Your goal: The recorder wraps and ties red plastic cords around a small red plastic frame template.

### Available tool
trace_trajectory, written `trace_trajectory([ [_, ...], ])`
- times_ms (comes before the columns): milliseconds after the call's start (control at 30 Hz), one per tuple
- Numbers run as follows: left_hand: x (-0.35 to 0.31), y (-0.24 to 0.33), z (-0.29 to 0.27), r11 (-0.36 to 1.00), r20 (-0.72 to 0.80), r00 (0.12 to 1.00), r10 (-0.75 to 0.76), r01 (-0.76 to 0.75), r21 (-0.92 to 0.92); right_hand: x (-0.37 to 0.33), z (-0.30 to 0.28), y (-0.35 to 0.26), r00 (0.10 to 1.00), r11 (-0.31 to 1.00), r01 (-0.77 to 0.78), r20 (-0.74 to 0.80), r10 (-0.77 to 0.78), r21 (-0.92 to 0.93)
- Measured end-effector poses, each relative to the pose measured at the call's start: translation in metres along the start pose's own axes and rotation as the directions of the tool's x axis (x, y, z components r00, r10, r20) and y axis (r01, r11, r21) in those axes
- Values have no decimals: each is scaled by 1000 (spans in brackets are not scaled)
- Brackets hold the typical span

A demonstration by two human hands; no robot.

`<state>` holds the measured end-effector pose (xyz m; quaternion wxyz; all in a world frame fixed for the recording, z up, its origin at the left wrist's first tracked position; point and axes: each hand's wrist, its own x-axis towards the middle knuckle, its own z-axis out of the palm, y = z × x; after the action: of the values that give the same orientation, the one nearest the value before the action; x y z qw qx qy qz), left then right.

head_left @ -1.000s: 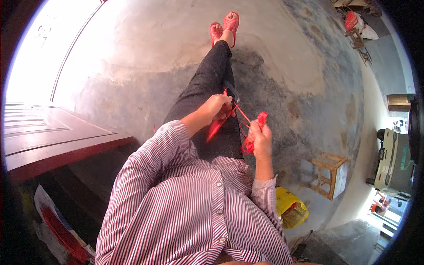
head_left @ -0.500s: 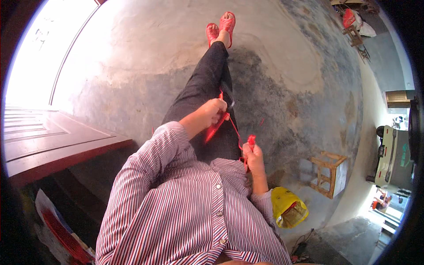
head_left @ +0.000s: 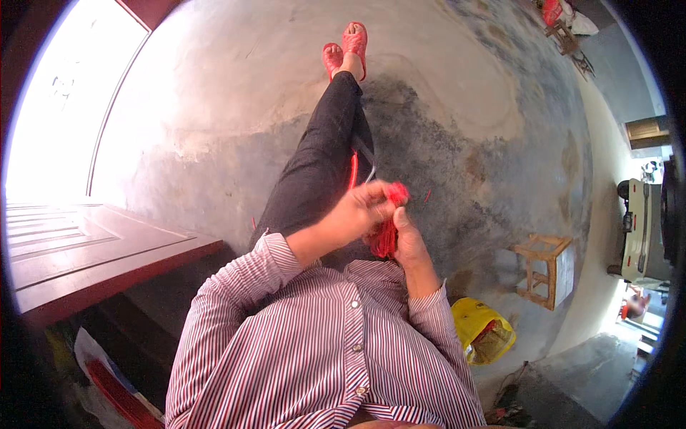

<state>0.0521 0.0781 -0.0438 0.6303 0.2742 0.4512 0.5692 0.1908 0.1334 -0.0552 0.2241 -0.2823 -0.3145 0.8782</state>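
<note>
Over my lap, both hands meet at a red tassel (head_left: 386,242), a bundle of thin strands with a bunched, knot-like top. My left hand (head_left: 357,214) is closed, its fingertips pinching close beneath that top. Around the strands' side, my right hand (head_left: 414,247) is closed with the thumb pointing up; its other fingers are partly hidden. On my dark-trousered leg, just beyond the hands, lie a red strip (head_left: 354,169) and a grey curved piece (head_left: 370,161) whose kind I cannot make out.
A yellow bag (head_left: 468,318) with reddish contents stands on the floor at my right. Farther right is a wooden stool (head_left: 541,268). A dark red panelled door (head_left: 121,247) juts in at left. Red scraps dot the concrete floor (head_left: 457,129). A light-coloured vehicle (head_left: 634,229) is at far right.
My hands have come together; they were apart with a red strand stretched between them. The left hand moved right and down onto the tassel. The view has shifted slightly.
</note>
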Motion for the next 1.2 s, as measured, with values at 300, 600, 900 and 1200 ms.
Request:
trace_trajectory([
  [300, 52, 32, -87, 80, 240, 783, 573, -345, 935, 68, -38, -37, 973, 661, 182, 34, -230, -728],
  [600, 39, -20, -62, 104, 136, 698, 703, -290, 951, 63, -51, -13, 789, 57, 342, 254, -560, -938],
  [900, 27, -37, -66, 666, -130, 952, 278, -93, 740, -86, 20, -60, 853, 939, 330, 396, -339, 94],
  [1200, 26, -41, -63, 801, -131, 967, 219, -102, 590, -118, 89, -62, 609, 998, -43, 793, -2, 36],
])
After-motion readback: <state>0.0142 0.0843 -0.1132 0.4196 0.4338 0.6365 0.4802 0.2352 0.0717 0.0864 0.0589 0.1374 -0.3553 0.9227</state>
